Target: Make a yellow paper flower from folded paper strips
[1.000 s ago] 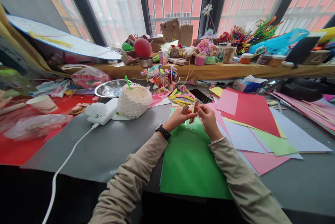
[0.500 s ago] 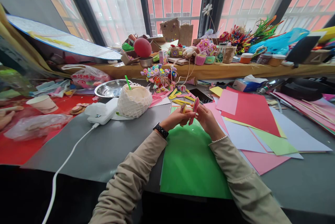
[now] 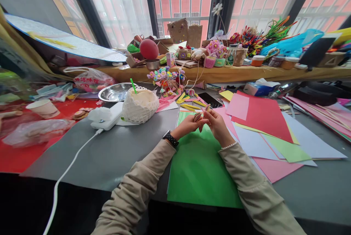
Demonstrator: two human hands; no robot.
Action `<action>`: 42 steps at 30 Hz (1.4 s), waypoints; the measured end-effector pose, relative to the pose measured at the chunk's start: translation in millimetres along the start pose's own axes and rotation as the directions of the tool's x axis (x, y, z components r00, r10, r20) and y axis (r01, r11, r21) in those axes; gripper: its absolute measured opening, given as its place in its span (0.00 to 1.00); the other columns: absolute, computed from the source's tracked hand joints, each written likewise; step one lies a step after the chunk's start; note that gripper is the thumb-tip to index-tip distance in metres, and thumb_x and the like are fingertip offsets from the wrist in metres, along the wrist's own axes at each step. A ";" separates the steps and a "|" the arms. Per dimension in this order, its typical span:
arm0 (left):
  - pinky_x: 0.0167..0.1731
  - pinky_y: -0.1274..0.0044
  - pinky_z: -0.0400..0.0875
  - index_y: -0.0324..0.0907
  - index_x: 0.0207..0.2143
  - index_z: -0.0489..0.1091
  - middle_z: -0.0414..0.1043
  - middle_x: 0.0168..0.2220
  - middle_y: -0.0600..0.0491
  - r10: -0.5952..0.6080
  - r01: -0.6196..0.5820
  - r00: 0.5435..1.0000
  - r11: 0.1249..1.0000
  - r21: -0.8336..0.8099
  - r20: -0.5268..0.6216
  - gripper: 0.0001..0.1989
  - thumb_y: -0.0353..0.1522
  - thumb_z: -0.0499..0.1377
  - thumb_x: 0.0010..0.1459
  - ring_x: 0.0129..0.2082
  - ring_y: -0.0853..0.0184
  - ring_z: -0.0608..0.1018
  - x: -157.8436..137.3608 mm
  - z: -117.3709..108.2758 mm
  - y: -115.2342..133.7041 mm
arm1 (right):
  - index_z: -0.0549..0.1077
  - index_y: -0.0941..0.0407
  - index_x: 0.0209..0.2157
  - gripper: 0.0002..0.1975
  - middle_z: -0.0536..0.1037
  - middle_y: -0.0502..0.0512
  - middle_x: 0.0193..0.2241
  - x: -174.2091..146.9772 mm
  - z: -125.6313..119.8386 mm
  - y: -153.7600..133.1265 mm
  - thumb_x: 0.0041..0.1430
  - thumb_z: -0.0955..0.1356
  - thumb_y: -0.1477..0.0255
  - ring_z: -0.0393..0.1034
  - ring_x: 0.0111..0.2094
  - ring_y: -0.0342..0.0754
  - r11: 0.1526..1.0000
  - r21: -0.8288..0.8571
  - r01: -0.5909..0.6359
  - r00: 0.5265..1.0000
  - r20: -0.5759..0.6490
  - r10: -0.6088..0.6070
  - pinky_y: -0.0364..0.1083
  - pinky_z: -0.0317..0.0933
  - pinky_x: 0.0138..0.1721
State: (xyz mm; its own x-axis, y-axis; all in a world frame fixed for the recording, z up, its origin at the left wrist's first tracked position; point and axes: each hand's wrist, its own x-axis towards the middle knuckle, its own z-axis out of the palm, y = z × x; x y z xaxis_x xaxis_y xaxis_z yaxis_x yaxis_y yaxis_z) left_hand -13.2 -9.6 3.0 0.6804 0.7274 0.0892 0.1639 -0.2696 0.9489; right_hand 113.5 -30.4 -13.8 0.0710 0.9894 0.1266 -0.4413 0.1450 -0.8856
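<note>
My left hand (image 3: pixel 188 126) is closed around a small layered paper piece (image 3: pixel 196 117) with striped edges. Its fingertips meet those of my right hand (image 3: pixel 218 125), which pinches a second thin, folded-looking paper piece (image 3: pixel 207 107) seen nearly edge-on. Fingers cover much of both pieces, so their full shape is hidden. Both hands hover over the upper part of a green sheet (image 3: pixel 203 172) on the grey table. Just beyond them lie yellow paper strips (image 3: pixel 189 107) and a dark phone (image 3: pixel 210 100).
Coloured sheets (image 3: pixel 263 121) overlap at the right. To the left are a netted coconut (image 3: pixel 140 107) with a green straw, a metal bowl (image 3: pixel 115 92) and a white charger (image 3: pixel 106 116) with its cable. Wire flowers (image 3: pixel 166 79) stand behind. Another person's hand shows at the far left.
The paper piece in my right hand has turned from showing its broad pink side to nearly edge-on. My left hand has shifted slightly right, and its piece now shows striped edges.
</note>
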 end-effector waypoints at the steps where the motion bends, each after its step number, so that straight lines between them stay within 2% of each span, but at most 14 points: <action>1: 0.16 0.82 0.48 0.38 0.15 0.56 0.50 0.12 0.61 0.031 -0.029 0.999 0.998 0.047 -0.035 0.21 0.46 0.54 0.46 0.14 0.79 0.54 0.5 1.3 -0.3 | 0.65 0.56 0.18 0.14 0.67 0.44 0.17 0.2 0.2 0.4 0.36 0.72 0.64 0.61 0.21 0.38 1.000 -0.011 0.008 1.000 -0.008 -0.008 0.40 0.57 0.26; 7: 0.21 0.82 0.53 0.37 0.15 0.58 0.55 0.16 0.59 0.172 -0.127 0.971 0.959 0.255 -0.164 0.20 0.44 0.52 0.49 0.19 0.77 0.58 3.1 3.3 -3.7 | 0.62 0.56 0.17 0.15 0.63 0.43 0.16 5.5 -6.1 6.8 0.39 0.71 0.64 0.57 0.19 0.37 0.994 -0.053 0.096 0.992 -0.082 -0.100 0.40 0.53 0.24; 10: 0.21 0.82 0.53 0.37 0.15 0.59 0.55 0.16 0.59 0.212 -0.114 0.949 0.920 0.374 -0.232 0.19 0.43 0.51 0.50 0.19 0.77 0.58 3.5 1.1 -6.3 | 0.62 0.57 0.17 0.15 0.60 0.42 0.15 7.8 -9.1 9.9 0.40 0.71 0.65 0.53 0.18 0.36 0.987 -0.096 0.128 0.985 -0.101 -0.137 0.39 0.50 0.22; 13: 0.21 0.82 0.51 0.37 0.15 0.59 0.54 0.15 0.59 0.221 -0.082 0.937 0.892 0.444 -0.271 0.18 0.40 0.51 0.50 0.19 0.77 0.56 3.0 -2.3 -7.6 | 0.65 0.57 0.18 0.12 0.62 0.43 0.16 8.0 -8.2 10.6 0.41 0.71 0.66 0.53 0.18 0.35 0.978 -0.154 0.140 0.985 -0.083 -0.154 0.39 0.49 0.21; 16: 0.20 0.82 0.50 0.37 0.14 0.58 0.53 0.14 0.59 0.224 -0.064 0.936 0.866 0.495 -0.272 0.17 0.36 0.52 0.50 0.19 0.77 0.56 1.8 -7.2 -6.2 | 0.69 0.55 0.28 0.10 0.69 0.46 0.23 6.9 -5.7 8.2 0.41 0.70 0.66 0.60 0.22 0.37 0.966 -0.181 0.183 0.980 -0.045 -0.194 0.39 0.52 0.23; 19: 0.20 0.82 0.48 0.37 0.12 0.58 0.53 0.13 0.59 0.231 -0.070 0.948 0.822 0.566 -0.218 0.17 0.35 0.52 0.49 0.18 0.77 0.55 0.2 -13.4 -3.6 | 0.67 0.51 0.39 0.19 0.72 0.47 0.28 6.2 -5.7 4.9 0.42 0.70 0.67 0.65 0.28 0.41 0.942 -0.213 0.258 0.963 -0.017 -0.268 0.40 0.57 0.27; 21: 0.20 0.82 0.48 0.37 0.13 0.59 0.55 0.13 0.58 0.226 -0.081 0.958 0.806 0.587 -0.177 0.16 0.36 0.53 0.49 0.18 0.76 0.55 -0.9 -17.3 -2.6 | 0.68 0.52 0.38 0.18 0.72 0.48 0.28 6.1 -7.6 3.7 0.42 0.70 0.66 0.65 0.28 0.42 0.910 -0.299 0.287 0.954 -0.001 -0.301 0.42 0.58 0.28; 24: 0.20 0.83 0.49 0.37 0.14 0.60 0.56 0.13 0.58 0.198 -0.080 0.969 0.816 0.573 -0.147 0.16 0.37 0.52 0.49 0.18 0.76 0.56 -1.6 -21.2 -3.2 | 0.72 0.55 0.28 0.10 0.73 0.50 0.27 6.1 -11.2 3.5 0.43 0.69 0.65 0.65 0.25 0.42 0.845 -0.453 0.283 0.949 0.003 -0.317 0.43 0.58 0.27; 26: 0.20 0.83 0.49 0.37 0.14 0.60 0.56 0.14 0.58 0.175 -0.071 0.975 0.829 0.554 -0.136 0.17 0.38 0.52 0.49 0.19 0.76 0.57 -1.2 -22.3 -4.8 | 0.72 0.56 0.25 0.09 0.73 0.50 0.24 5.8 -12.7 3.6 0.42 0.69 0.65 0.64 0.24 0.42 0.825 -0.494 0.272 0.947 -0.013 -0.320 0.43 0.58 0.26; 30: 0.20 0.83 0.51 0.37 0.15 0.60 0.57 0.14 0.59 0.101 -0.036 0.989 0.871 0.490 -0.106 0.16 0.39 0.52 0.49 0.18 0.77 0.59 0.7 -22.9 -7.5 | 0.72 0.56 0.24 0.09 0.72 0.49 0.21 5.8 -13.3 3.0 0.42 0.70 0.65 0.63 0.21 0.41 0.836 -0.488 0.253 0.952 -0.031 -0.306 0.43 0.58 0.24; 34: 0.21 0.82 0.52 0.38 0.15 0.58 0.57 0.14 0.59 0.037 0.019 0.992 0.896 0.444 -0.118 0.17 0.39 0.51 0.49 0.17 0.76 0.59 1.8 -23.0 -6.6 | 0.72 0.55 0.27 0.10 0.73 0.49 0.24 6.0 -12.7 2.7 0.42 0.70 0.65 0.63 0.23 0.40 0.879 -0.409 0.245 0.957 -0.042 -0.287 0.42 0.58 0.26; 38: 0.22 0.82 0.54 0.38 0.16 0.58 0.58 0.16 0.59 0.037 0.004 0.993 0.938 0.346 -0.114 0.16 0.40 0.53 0.48 0.19 0.76 0.60 2.0 -24.5 -4.9 | 0.73 0.54 0.35 0.15 0.73 0.49 0.25 5.0 -12.4 0.2 0.41 0.70 0.65 0.65 0.25 0.41 0.924 -0.329 0.196 0.980 0.039 -0.194 0.44 0.61 0.30; 42: 0.23 0.82 0.56 0.37 0.18 0.61 0.59 0.17 0.58 -0.006 0.016 0.999 0.967 0.253 -0.040 0.16 0.41 0.53 0.47 0.19 0.76 0.60 1.8 -29.0 -4.9 | 0.73 0.55 0.29 0.12 0.73 0.49 0.23 5.4 -13.2 -0.9 0.40 0.70 0.65 0.67 0.24 0.42 0.913 -0.364 0.183 0.983 0.055 -0.175 0.44 0.61 0.30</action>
State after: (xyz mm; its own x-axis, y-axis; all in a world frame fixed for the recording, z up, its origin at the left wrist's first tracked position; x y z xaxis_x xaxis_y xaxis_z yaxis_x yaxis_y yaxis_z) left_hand -33.5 11.3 7.3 0.6506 0.7534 0.0953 0.3503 -0.4091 0.8426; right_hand 126.1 -25.3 -18.2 0.0976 0.9475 0.3044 -0.0645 0.3112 -0.9481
